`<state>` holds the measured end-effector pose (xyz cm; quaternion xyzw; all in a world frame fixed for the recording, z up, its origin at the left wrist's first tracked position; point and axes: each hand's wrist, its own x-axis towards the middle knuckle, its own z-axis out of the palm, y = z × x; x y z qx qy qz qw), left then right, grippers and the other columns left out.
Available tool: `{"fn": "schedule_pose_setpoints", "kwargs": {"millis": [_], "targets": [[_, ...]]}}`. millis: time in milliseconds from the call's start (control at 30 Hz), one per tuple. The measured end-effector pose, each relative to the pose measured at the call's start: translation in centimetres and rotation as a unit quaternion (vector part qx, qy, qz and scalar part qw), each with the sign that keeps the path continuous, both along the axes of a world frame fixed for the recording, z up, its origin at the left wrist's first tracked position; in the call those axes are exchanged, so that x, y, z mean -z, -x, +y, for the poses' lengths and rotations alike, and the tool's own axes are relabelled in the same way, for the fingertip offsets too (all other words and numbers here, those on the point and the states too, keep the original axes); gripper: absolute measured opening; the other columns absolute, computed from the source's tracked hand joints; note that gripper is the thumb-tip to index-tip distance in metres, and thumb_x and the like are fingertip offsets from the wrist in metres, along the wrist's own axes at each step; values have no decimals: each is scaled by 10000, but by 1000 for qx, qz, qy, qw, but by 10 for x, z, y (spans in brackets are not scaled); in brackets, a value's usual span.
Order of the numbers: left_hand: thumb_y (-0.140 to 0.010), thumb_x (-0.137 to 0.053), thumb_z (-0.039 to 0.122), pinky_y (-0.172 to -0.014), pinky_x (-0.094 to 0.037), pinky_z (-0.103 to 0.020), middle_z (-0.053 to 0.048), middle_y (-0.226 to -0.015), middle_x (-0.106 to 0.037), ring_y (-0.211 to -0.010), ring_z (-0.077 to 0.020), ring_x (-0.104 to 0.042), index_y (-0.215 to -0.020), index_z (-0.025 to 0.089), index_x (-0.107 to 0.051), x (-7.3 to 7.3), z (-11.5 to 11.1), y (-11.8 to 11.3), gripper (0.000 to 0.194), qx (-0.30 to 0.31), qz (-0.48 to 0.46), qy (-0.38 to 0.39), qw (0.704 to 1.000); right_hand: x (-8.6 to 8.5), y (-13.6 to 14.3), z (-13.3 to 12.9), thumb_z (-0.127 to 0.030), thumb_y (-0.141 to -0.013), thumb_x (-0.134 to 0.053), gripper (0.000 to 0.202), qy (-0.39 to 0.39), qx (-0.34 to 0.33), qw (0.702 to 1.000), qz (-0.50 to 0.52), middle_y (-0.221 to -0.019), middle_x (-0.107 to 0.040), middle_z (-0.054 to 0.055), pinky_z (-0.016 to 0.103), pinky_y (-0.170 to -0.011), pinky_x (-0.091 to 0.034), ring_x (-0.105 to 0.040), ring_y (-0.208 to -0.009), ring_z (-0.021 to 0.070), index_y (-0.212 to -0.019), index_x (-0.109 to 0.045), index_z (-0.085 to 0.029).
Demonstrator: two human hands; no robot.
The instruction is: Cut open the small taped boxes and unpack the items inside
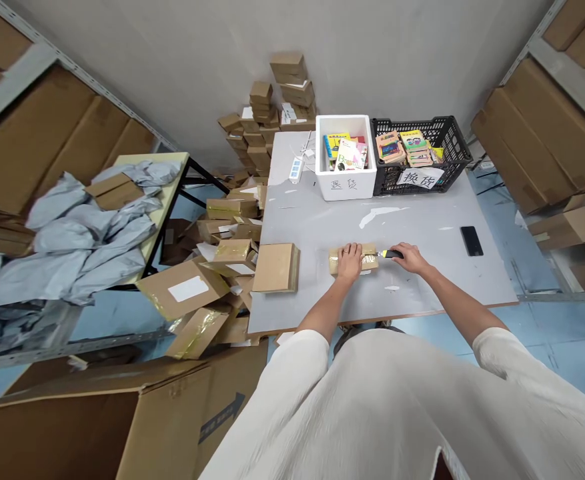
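A small taped cardboard box [371,261] lies on the grey table near its front edge. Over its middle my left hand [350,260] is closed, gripping it from above with the fingers toward the far side. My right hand [408,258] is closed round the black and yellow handle of a utility knife [391,254]. The knife points left, and its blade end meets the right part of the box's taped top. To the left, apart from both hands, a larger flat cardboard box [274,267] rests on the table.
A white bin [346,185] and a black crate [422,184], both with small colourful boxes, stand at the table's back. A phone [471,241] lies right, a power strip [296,169] back left. Cardboard boxes [187,288] pile up left of the table [322,300], near grey mailing bags [95,227].
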<state>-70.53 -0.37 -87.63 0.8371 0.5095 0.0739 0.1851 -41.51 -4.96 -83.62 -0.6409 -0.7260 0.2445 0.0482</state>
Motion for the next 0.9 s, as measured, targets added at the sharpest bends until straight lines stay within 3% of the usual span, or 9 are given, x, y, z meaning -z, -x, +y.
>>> {"fn": "schedule_pose_setpoints", "kwargs": {"millis": [200, 367, 533, 700, 900], "targets": [[-1143, -349, 306, -1238, -374, -509, -158, -1570, -642, -1488, -320, -535, -1578, 244, -587, -1, -1, 1, 501, 0, -8, 3, 1000, -10, -33, 3, -452, -1011, -595, 407, -39, 95, 995, 20, -1276, -744, 125, 492, -1021, -512, -672, -1168, 340, -1364, -712, -288], [-1100, -418, 341, -1308, -304, -553, -182, -1667, -556, -1582, -358, -447, -1648, 189, -515, -3, -6, 4, 577, -6, -40, 23, 999, -8, -32, 0, -432, -982, -630, 422, -13, 136, 990, 38, -1330, -729, 123, 459, -1031, -535, -677, -1189, 322, -1360, -708, -263], [-1032, -522, 333, -1347, -247, -571, -172, -1744, -453, -1647, -366, -351, -1669, 213, -475, -10, -19, 19, 649, 2, -69, 40, 997, 11, -26, -12, -363, -955, -640, 390, 18, 190, 981, 21, -1274, -742, 138, 420, -989, -553, -690, -1152, 308, -1306, -728, -219], [-1065, -484, 326, -1307, -310, -539, -176, -1626, -551, -1572, -344, -436, -1594, 247, -549, -15, -37, 35, 539, -4, -52, 60, 997, 32, -28, -23, -314, -912, -658, 376, 64, 245, 967, -14, -1263, -733, 166, 384, -914, -555, -702, -1085, 304, -1256, -744, -188], [-1096, -451, 321, -1311, -304, -522, -163, -1653, -528, -1589, -326, -417, -1618, 268, -526, -17, -42, 40, 530, 5, -42, 82, 996, 63, -29, -36, -374, -921, -690, 361, 112, 316, 939, -75, -1280, -698, 183, 417, -934, -553, -695, -1144, 335, -1235, -745, -205]]}}
